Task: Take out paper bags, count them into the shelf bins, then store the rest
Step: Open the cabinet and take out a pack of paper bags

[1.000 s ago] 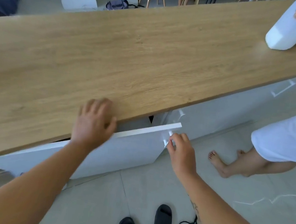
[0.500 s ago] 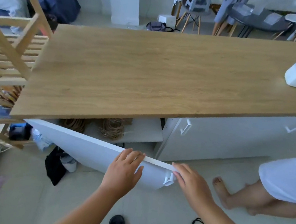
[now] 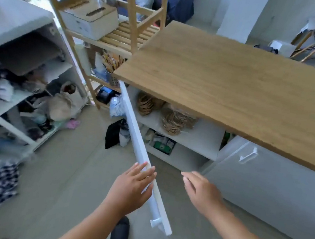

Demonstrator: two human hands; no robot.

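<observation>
Spanning the right of the room, a wooden countertop [image 3: 224,83] is sitting over a white cabinet [image 3: 199,137] whose door [image 3: 133,120] is standing wide open, seen edge-on. A wooden rack [image 3: 133,19] is standing just beside the counter's left end. Brown paper bags [image 3: 173,121] are lying in bundles on the cabinet's upper shelf, under the countertop. The person's left hand [image 3: 130,188] is resting on the door's top edge, fingers straight, gripping nothing. The right hand [image 3: 201,192] is hovering near the door, apart from it, fingers relaxed and empty.
</observation>
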